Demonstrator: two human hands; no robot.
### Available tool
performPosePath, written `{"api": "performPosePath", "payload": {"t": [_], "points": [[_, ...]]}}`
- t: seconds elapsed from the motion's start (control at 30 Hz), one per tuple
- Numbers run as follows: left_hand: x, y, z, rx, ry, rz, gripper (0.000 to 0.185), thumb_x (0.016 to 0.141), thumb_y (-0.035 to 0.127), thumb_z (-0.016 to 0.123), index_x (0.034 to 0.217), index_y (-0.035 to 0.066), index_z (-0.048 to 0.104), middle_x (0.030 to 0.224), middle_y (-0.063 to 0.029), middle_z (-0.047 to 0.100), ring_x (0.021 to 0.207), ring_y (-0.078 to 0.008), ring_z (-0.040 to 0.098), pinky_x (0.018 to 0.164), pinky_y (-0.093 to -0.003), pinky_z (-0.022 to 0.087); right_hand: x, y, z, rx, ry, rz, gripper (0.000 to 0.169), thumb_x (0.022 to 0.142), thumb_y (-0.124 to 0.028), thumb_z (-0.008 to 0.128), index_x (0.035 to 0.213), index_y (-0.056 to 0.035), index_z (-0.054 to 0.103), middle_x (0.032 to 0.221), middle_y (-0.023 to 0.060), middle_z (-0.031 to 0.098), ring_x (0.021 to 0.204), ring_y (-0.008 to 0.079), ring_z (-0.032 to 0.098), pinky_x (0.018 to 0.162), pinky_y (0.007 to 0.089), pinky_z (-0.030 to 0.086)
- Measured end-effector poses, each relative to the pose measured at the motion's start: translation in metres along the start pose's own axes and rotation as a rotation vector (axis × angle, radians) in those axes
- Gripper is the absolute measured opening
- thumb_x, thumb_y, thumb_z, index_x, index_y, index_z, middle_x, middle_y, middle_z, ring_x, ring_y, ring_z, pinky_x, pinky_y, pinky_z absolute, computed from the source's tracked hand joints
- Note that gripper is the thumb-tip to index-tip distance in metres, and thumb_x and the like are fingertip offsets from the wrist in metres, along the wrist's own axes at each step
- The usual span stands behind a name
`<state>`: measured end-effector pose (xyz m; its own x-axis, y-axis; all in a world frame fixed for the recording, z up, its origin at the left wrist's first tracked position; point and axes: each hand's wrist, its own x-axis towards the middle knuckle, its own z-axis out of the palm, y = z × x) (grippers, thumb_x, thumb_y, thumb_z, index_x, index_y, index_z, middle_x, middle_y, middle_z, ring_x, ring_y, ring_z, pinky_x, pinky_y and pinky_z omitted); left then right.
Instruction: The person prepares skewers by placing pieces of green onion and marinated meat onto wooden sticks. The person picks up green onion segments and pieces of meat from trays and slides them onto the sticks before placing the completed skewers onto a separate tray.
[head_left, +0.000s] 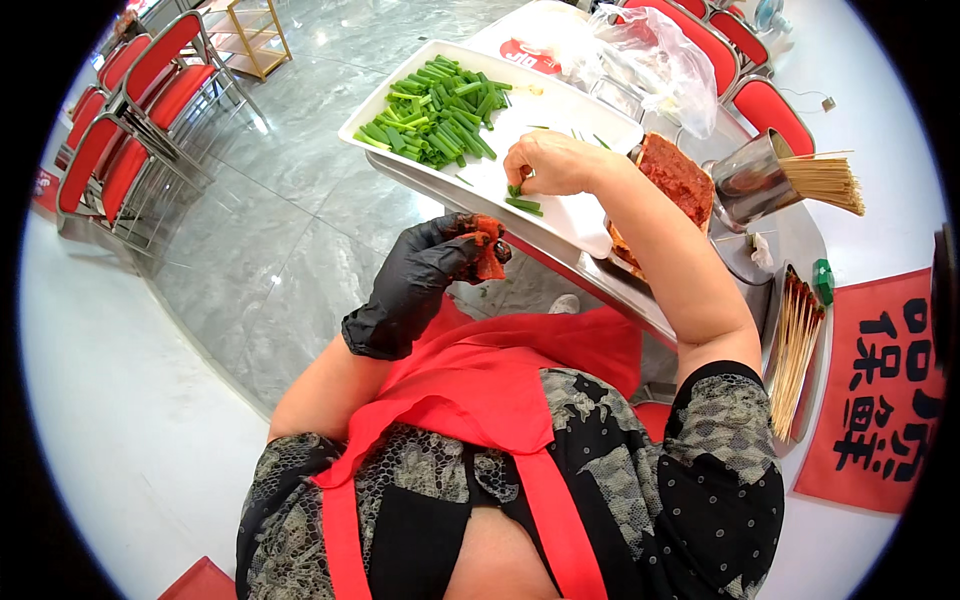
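Observation:
My left hand, in a black glove smeared with red sauce, pinches a slice of red marinated meat in front of the red apron. My bare right hand reaches into a white tray, its fingertips closed on a piece of green onion. Two or so cut green lengths lie just below those fingers. A heap of cut green onion fills the tray's far left end. Beside the tray, partly behind my right forearm, sits a container of red marinated meat.
A metal cup of bamboo skewers lies tilted at the right. Nearer me, a metal tray holds loaded skewers. A clear plastic bag lies behind the white tray. Red folding chairs stand at the left.

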<state>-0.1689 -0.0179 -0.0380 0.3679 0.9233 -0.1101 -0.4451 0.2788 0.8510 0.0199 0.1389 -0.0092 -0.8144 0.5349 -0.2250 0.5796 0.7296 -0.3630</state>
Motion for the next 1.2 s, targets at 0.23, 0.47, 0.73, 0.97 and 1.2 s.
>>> {"api": "performPosePath", "payload": {"t": [0.23, 0.47, 0.73, 0.97, 1.2], "points": [[0.002, 0.000, 0.011, 0.023, -0.011, -0.002, 0.029, 0.084, 0.016, 0.055, 0.105, -0.003, 0.054, 0.092, -0.0110, 0.061, 0.082, -0.0176, 0.059, 0.076, -0.0286, 0.046, -0.013, 0.003, 0.005, 0.077, 0.140, -0.005, 0.010, 0.063, -0.002, 0.060, 0.073, -0.0008, 0.061, 0.067, 0.0118, 0.061, 0.064, 0.0251, 0.058, 0.059, 0.0323, 0.045], [0.006, 0.005, 0.021, 0.070, 0.090, 0.051, 0.024, 0.085, 0.015, 0.053, 0.103, 0.000, 0.057, 0.088, -0.0085, 0.063, 0.076, -0.0129, 0.059, 0.068, -0.0233, 0.044, -0.030, -0.002, 0.006, 0.199, 0.453, 0.005, 0.012, 0.068, -0.004, 0.063, 0.079, -0.0004, 0.062, 0.071, 0.0106, 0.061, 0.068, 0.0192, 0.059, 0.063, 0.0290, 0.046], [0.027, 0.003, 0.050, 0.123, -0.044, 0.103, 0.027, 0.085, 0.017, 0.052, 0.106, -0.001, 0.055, 0.089, -0.0081, 0.062, 0.078, -0.0136, 0.059, 0.070, -0.0247, 0.045, -0.127, -0.056, 0.010, 0.877, 0.792, 0.160, 0.012, 0.079, 0.004, 0.057, 0.090, 0.0002, 0.057, 0.073, 0.0042, 0.060, 0.068, 0.0111, 0.061, 0.051, 0.0204, 0.047], [0.043, -0.010, 0.088, 0.139, -0.142, 0.088, 0.026, 0.084, 0.015, 0.054, 0.106, 0.000, 0.054, 0.089, -0.0057, 0.062, 0.078, -0.0125, 0.060, 0.070, -0.0237, 0.045, -0.198, -0.060, 0.038, 0.977, 1.113, 0.091, 0.012, 0.081, 0.004, 0.054, 0.093, 0.0017, 0.055, 0.081, 0.0047, 0.057, 0.068, 0.0115, 0.059, 0.050, 0.0210, 0.049], [0.072, -0.033, 0.120, 0.129, -0.100, -0.019, 0.025, 0.081, 0.009, 0.055, 0.104, -0.001, 0.056, 0.087, -0.0077, 0.062, 0.075, -0.0149, 0.059, 0.069, -0.0269, 0.048, -0.246, -0.045, 0.060, 1.005, 1.236, 0.168, 0.014, 0.080, 0.006, 0.054, 0.093, 0.0020, 0.057, 0.082, 0.0042, 0.057, 0.068, 0.0073, 0.055, 0.057, 0.0198, 0.047]]}}
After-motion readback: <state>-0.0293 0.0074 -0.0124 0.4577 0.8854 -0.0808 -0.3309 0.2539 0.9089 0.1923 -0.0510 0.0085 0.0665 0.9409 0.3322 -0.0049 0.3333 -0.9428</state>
